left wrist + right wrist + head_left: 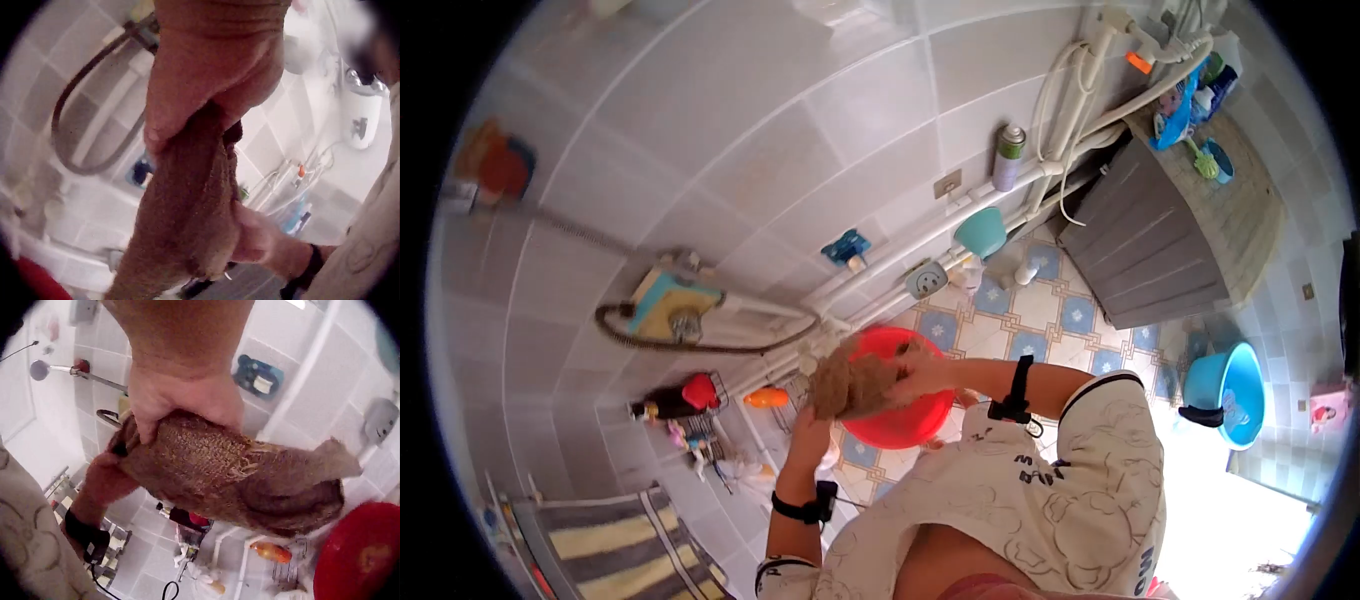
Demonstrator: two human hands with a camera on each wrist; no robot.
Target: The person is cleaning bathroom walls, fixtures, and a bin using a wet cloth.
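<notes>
Both hands hold a brown, coarse-textured cloth (pixel 855 385) over a red basin (pixel 900 432) on the floor. It hangs folded in thick layers, with a hollow fold and loose threads showing in the right wrist view. My left hand (pixel 808 437) grips one end of the cloth; in the left wrist view that hand (pixel 212 81) has its fingers bent round a gathered part. My right hand (pixel 925 372) holds the other side, and in the right wrist view this hand (pixel 187 403) clasps the cloth's upper edge with the thumb on the near face.
White pipes run along the tiled wall beside the basin, with a spray can (pixel 1008 158) and a teal bowl (pixel 980 233) by them. An orange bottle (pixel 766 397) is left of the basin. A grey cabinet (pixel 1145 235) and a blue tub (pixel 1242 395) stand at the right.
</notes>
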